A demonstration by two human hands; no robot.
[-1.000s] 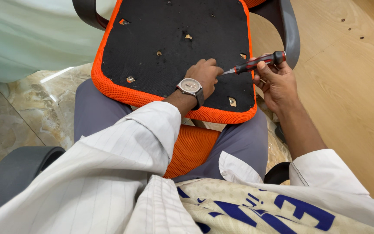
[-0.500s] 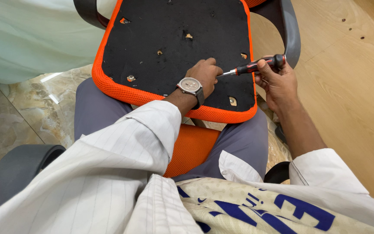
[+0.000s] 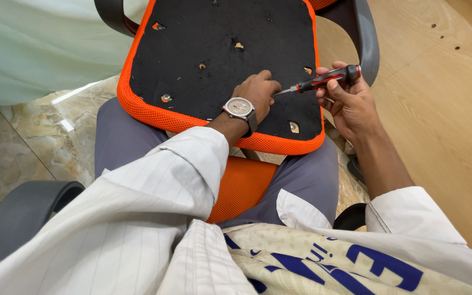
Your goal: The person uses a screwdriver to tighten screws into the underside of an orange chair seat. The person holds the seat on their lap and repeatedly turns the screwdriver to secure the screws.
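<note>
Fingers of my right hand [image 3: 350,104] are gripping the red-and-black screwdriver [image 3: 323,81], its tip beside my left hand [image 3: 258,94], whose curled fingers are pressing the upturned seat pad [image 3: 192,33] on my lap.

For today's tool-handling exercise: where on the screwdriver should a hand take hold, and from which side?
Grip the screwdriver by its thick red-and-black handle, coming from the right, as the right hand does. The thin metal tip points left toward the left hand.
</note>
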